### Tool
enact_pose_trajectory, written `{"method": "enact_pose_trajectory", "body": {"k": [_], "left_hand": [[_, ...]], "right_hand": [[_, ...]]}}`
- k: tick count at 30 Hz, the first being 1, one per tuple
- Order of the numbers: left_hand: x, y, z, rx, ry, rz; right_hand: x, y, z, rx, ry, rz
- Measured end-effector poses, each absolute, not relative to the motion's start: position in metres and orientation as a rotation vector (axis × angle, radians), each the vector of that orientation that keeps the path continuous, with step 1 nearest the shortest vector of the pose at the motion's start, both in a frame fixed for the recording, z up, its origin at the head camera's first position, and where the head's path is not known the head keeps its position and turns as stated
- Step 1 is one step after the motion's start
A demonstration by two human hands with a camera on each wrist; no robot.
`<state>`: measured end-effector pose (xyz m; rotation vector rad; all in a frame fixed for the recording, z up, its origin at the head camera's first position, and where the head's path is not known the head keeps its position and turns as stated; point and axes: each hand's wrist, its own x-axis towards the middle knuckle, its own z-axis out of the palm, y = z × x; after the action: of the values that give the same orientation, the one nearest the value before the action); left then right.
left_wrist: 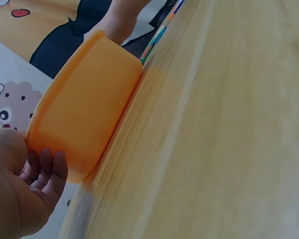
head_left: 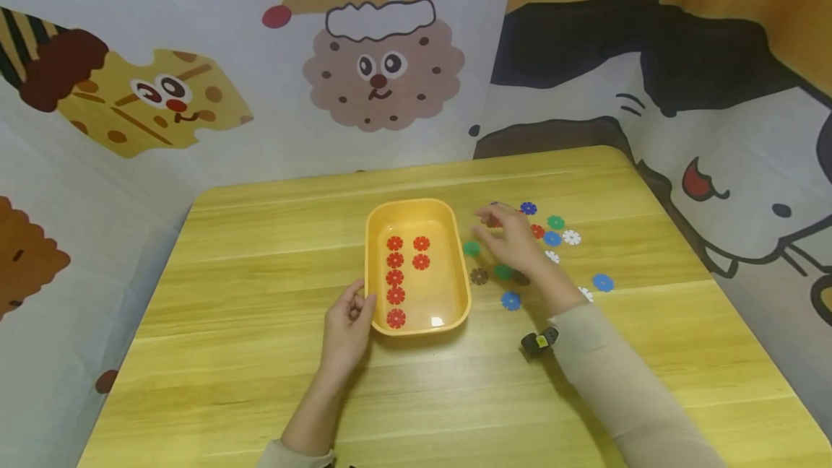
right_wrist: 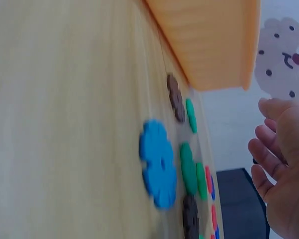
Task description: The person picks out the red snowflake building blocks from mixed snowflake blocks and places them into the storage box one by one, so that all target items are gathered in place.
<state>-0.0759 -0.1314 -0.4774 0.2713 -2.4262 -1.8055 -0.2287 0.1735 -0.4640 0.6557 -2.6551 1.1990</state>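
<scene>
A yellow plastic tray (head_left: 419, 309) stands on the table with red snowflake discs (head_left: 394, 277) lying flat inside. Several make up a column on its left side, and two more lie to their right. My left hand (head_left: 347, 327) grips the tray's near left rim, thumb at the edge and fingers against the outer wall (left_wrist: 82, 99). Raised over the loose discs right of the tray, my right hand (head_left: 513, 237) has loosely bent fingers and holds nothing. Beneath and around it lie a green disc (head_left: 471, 248), a brown disc (head_left: 479, 276) and a blue disc (right_wrist: 158, 164).
More loose discs spread to the right, among them a white disc (head_left: 571, 237) and a blue disc (head_left: 603, 282). A small black device (head_left: 539, 341) sits at the right wrist. Behind the wooden table (head_left: 260, 251) hangs a cartoon-printed cloth (head_left: 260, 128).
</scene>
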Motion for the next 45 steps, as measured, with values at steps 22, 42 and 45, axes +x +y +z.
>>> {"method": "enact_pose_trajectory", "body": {"k": [22,42,45], "left_hand": [[-0.077,-0.132,-0.477,0.255,-2.432,-1.788],[-0.077,-0.133,-0.476,0.244,-2.439,-1.787],[-0.077,-0.133,-0.477,0.242,-2.442,-1.784]], "right_hand": [[-0.231,0.245,-0.466,0.344,-2.976,1.017],[-0.232,0.263,-0.464,0.280,-3.121,0.800],[-0.232,0.263,-0.461,0.271,-3.155,0.847]]}}
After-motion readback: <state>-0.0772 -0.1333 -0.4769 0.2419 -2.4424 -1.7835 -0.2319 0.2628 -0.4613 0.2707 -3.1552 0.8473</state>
